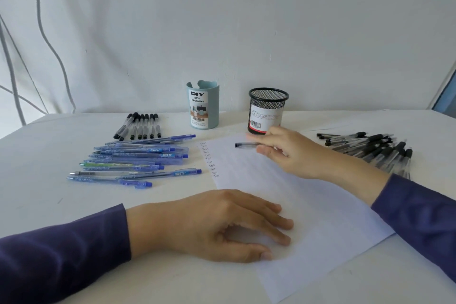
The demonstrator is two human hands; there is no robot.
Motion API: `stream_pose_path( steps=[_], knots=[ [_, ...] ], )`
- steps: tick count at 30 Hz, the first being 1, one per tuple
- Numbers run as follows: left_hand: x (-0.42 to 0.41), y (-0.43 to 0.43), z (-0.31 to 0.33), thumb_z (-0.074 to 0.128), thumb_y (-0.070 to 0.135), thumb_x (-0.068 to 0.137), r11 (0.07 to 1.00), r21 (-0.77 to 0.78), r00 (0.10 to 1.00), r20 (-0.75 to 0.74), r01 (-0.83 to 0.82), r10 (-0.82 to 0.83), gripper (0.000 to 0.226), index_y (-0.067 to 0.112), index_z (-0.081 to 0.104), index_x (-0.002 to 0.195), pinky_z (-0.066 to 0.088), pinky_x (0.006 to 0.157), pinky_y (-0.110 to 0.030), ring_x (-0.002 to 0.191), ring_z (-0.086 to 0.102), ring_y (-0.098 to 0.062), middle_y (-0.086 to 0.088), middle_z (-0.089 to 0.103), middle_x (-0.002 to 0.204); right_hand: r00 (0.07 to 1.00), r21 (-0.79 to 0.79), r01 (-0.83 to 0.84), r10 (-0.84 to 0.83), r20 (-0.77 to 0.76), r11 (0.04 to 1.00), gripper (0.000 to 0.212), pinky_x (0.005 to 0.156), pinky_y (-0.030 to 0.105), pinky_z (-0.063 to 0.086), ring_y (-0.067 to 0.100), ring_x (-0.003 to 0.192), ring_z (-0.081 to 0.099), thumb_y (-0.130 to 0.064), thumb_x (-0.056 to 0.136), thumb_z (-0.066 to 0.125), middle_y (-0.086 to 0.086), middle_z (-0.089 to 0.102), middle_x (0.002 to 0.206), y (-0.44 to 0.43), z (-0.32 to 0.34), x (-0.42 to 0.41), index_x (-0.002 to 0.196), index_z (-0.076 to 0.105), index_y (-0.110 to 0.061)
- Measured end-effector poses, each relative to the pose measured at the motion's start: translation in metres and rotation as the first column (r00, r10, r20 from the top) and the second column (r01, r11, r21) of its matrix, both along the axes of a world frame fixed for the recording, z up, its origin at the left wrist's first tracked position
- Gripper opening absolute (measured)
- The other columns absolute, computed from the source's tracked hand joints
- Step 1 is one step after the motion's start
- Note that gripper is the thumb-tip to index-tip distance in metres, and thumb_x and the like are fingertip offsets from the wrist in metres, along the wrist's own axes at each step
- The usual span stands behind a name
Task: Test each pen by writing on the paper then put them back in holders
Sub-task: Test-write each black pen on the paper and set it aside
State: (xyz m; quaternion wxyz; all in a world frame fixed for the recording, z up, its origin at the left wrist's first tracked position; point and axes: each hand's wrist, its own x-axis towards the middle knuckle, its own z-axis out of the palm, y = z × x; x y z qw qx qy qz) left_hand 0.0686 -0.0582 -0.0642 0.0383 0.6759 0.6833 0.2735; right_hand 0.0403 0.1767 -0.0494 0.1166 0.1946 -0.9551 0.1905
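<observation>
Your right hand (288,153) pinched a pen (246,145) between thumb and curled fingers, just in front of the black mesh holder (267,111). The pen lay nearly level, its long axis running across the table, and its free end pointed to your left, sticking out past your thumb over the top of the paper (320,217). It had a clear barrel with a dark end; the rest was hidden in your grip.

Your left hand (217,224) rested palm down on the near edge of the paper, fingers loosely spread and holding nothing, well apart from the pen.

A column of handwritten words (209,159) ran down the sheet's left margin, between the pen and your left hand. Left of the paper lay the blue pens (138,163), and beyond them a row of capped black pens (140,127). A heap of black pens (370,148) lay to your right. The teal holder (202,106) stood beside the mesh one by the wall.
</observation>
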Motion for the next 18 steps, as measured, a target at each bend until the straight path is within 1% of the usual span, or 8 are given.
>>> stream_pose_path(
  steps=[3,4,8,10,12,14,16,18],
  knots=[
    [0.0,-0.001,0.0,0.069,0.017,0.091,1.0,-0.002,1.0,-0.004,0.001,-0.001,0.032,0.009,0.068,0.122,0.039,0.111,-0.031,0.135,0.045,-0.008,-0.001,0.059,0.137,0.999,-0.068,-0.042,0.042,-0.005,0.997,0.032,0.078,0.007,0.032,-0.002,0.084,0.044,-0.024,0.099,0.055,-0.012,0.043,0.09,-0.005,-0.007,0.0,0.13,0.062,-0.027],
    [-0.001,-0.001,-0.001,0.069,0.017,0.091,1.0,-0.009,1.0,-0.002,-0.001,0.001,0.032,0.01,0.068,0.122,0.039,0.111,-0.032,0.135,0.045,-0.007,-0.001,0.059,0.137,0.998,-0.042,-0.055,0.055,0.006,0.998,0.034,0.084,0.008,0.03,0.0,0.088,0.041,-0.025,0.099,0.054,-0.012,0.043,0.094,-0.007,-0.009,0.0,0.133,0.06,-0.026],
    [-0.001,-0.002,0.002,0.069,0.021,0.092,0.999,-0.041,1.0,0.004,-0.008,0.008,0.031,0.015,0.069,0.122,0.04,0.109,-0.029,0.134,0.044,-0.003,0.005,0.059,0.137,0.997,0.274,-0.027,0.005,0.081,0.961,0.045,0.104,0.023,0.019,0.013,0.114,0.027,-0.04,0.103,0.035,-0.011,0.037,0.126,-0.014,-0.014,0.001,0.147,0.039,-0.032],
    [-0.002,-0.001,0.006,0.068,0.023,0.093,0.999,-0.037,0.999,-0.002,-0.033,0.033,0.028,0.018,0.07,0.12,0.041,0.107,-0.025,0.131,0.047,-0.001,0.008,0.06,0.134,0.995,0.228,0.036,-0.056,0.083,0.973,0.044,0.104,0.026,0.019,0.013,0.117,0.029,-0.041,0.102,0.033,-0.011,0.04,0.133,-0.01,-0.002,0.001,0.143,0.045,-0.035],
    [-0.008,0.001,0.009,0.065,0.026,0.094,0.993,0.023,0.991,-0.068,-0.117,0.119,0.024,0.022,0.072,0.117,0.042,0.103,-0.019,0.123,0.051,0.004,0.012,0.063,0.129,0.984,0.194,0.172,-0.176,0.003,0.966,0.038,0.105,0.031,0.025,0.018,0.12,0.035,-0.027,0.099,0.042,-0.007,0.048,0.134,0.008,0.012,-0.006,0.134,0.057,-0.031],
    [-0.023,0.005,0.009,0.06,0.033,0.093,0.962,0.11,0.954,-0.144,-0.249,0.264,0.026,0.026,0.072,0.115,0.043,0.098,-0.016,0.113,0.056,0.005,0.016,0.066,0.122,0.941,0.262,0.338,-0.331,-0.073,0.904,0.037,0.105,0.036,0.032,0.025,0.122,0.04,-0.016,0.095,0.044,0.0,0.052,0.133,0.032,0.025,-0.011,0.123,0.065,-0.028],
    [-0.041,0.008,0.011,0.053,0.043,0.091,0.907,0.137,0.891,-0.179,-0.398,0.418,0.033,0.03,0.07,0.116,0.044,0.094,-0.016,0.108,0.058,0.002,0.017,0.067,0.117,0.887,0.344,0.449,-0.458,-0.06,0.825,0.039,0.105,0.037,0.034,0.027,0.125,0.039,-0.013,0.095,0.039,0.004,0.05,0.135,0.055,0.035,-0.01,0.124,0.063,-0.025],
    [-0.058,0.011,0.011,0.056,0.043,0.092,0.855,0.119,0.833,-0.194,-0.505,0.519,0.031,0.032,0.068,0.118,0.045,0.089,-0.018,0.104,0.057,0.0,0.016,0.066,0.114,0.839,0.394,0.474,-0.539,0.069,0.788,0.045,0.108,0.039,0.033,0.028,0.133,0.034,-0.012,0.097,0.036,0.007,0.042,0.144,0.073,0.042,-0.005,0.139,0.049,-0.026]
  ],
)
